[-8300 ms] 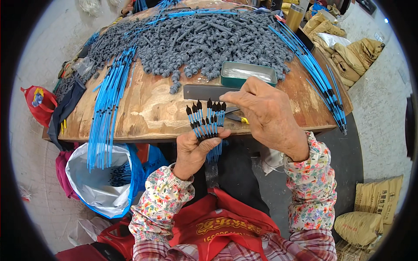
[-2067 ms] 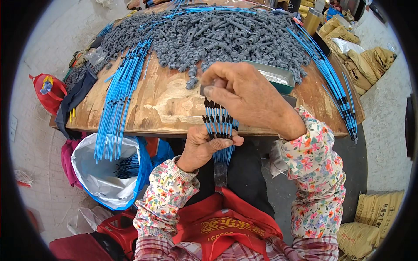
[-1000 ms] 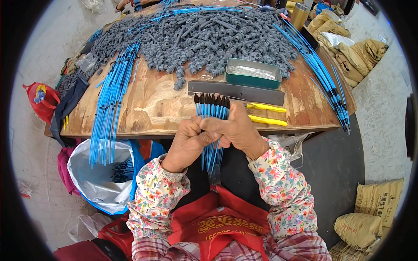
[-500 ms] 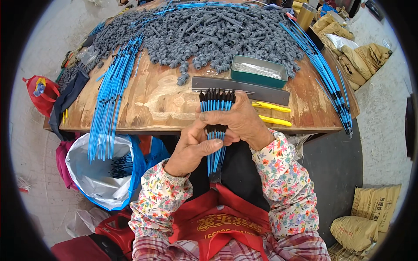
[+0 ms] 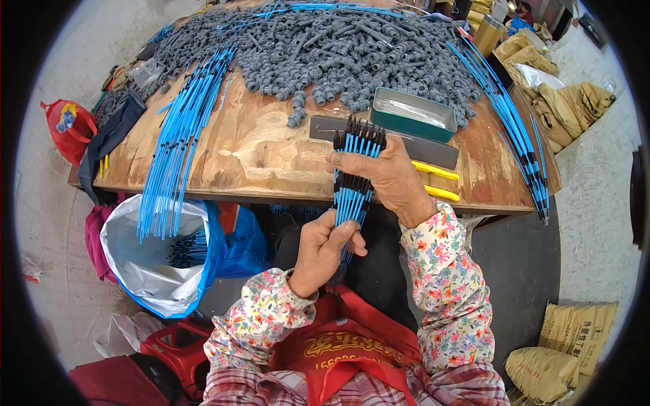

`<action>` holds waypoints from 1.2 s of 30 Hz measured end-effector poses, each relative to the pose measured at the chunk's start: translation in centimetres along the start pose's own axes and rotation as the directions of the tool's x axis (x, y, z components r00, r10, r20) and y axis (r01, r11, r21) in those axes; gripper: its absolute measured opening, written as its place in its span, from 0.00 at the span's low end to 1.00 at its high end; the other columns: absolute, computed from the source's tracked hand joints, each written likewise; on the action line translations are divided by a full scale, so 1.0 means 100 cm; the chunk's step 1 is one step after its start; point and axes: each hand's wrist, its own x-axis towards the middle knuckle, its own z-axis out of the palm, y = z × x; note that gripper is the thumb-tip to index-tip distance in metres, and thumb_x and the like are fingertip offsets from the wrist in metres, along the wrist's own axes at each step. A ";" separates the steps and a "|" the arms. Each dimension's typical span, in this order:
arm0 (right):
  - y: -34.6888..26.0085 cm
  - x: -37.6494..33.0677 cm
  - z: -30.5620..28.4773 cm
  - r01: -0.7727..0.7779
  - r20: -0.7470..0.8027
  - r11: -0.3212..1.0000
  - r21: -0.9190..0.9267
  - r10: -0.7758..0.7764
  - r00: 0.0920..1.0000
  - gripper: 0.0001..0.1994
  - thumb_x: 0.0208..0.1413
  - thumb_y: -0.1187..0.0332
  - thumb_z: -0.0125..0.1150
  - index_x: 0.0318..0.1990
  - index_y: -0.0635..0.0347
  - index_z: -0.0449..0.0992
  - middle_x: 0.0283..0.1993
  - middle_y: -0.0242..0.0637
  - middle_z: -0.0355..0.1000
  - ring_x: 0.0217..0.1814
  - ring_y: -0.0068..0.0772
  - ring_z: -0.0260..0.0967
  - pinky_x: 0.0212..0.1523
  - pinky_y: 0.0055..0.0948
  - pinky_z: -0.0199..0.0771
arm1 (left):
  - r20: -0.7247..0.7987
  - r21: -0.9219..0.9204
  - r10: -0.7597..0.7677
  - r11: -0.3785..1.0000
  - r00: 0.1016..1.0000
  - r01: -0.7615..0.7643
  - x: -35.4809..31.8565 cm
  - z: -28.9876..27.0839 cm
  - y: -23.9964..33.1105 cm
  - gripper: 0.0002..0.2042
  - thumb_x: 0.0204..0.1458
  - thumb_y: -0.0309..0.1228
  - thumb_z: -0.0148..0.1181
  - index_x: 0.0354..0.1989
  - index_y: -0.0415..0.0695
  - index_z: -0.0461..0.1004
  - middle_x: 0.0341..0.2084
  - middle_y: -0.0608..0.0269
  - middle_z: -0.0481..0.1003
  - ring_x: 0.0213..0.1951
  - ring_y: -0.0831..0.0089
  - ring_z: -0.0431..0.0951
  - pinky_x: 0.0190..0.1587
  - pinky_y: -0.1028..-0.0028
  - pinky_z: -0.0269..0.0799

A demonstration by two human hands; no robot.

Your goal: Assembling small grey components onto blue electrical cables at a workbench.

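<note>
Upright in front of me is a bundle of thin blue sticks with black tips and black middle bands. My right hand is closed round its upper part, just under the black tips, with the thumb across the front. Lower down, my left hand wraps round the blue stems below the black band. The bundle's lower ends are mostly hidden by this hand. Just beyond the bundle, a flat grey metal bar lies on the wooden table. Yellow handles stick out beside my right wrist.
A heap of grey plastic fittings covers the table's far side. A green tin holds thin white pieces. More blue sticks lie at left and right. Below the left edge stands an open blue-and-white bag.
My left hand has slid down the bundle, away from my right hand. The bundle and my right hand have shifted slightly right and up. The whole view has shifted a little.
</note>
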 end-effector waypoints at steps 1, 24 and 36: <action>-0.001 0.000 0.001 -0.013 -0.013 1.000 -0.001 0.013 1.000 0.10 0.44 0.73 0.68 0.36 0.64 0.76 0.31 0.36 0.77 0.30 0.23 0.75 0.30 0.21 0.76 | -0.005 -0.002 0.004 1.000 1.000 -0.004 0.003 -0.002 0.000 0.07 0.59 0.27 0.50 0.35 0.36 0.68 0.23 0.60 0.75 0.24 0.75 0.77 0.30 0.78 0.75; 0.008 0.010 0.016 0.060 0.028 0.990 -0.126 -0.057 0.998 0.10 0.45 0.74 0.68 0.37 0.62 0.77 0.31 0.27 0.75 0.28 0.15 0.71 0.29 0.17 0.71 | -0.235 0.372 0.421 0.872 0.876 -0.319 0.050 -0.023 0.097 0.08 0.52 0.28 0.59 0.33 0.34 0.76 0.21 0.65 0.75 0.21 0.80 0.73 0.25 0.80 0.68; 0.012 0.009 0.016 0.071 0.110 0.984 -0.162 -0.053 0.993 0.12 0.44 0.74 0.68 0.39 0.60 0.78 0.32 0.26 0.75 0.30 0.14 0.69 0.32 0.17 0.71 | -0.170 0.228 0.451 0.883 0.876 -0.410 0.051 -0.029 0.093 0.06 0.53 0.26 0.57 0.30 0.35 0.75 0.21 0.65 0.75 0.21 0.81 0.73 0.25 0.82 0.70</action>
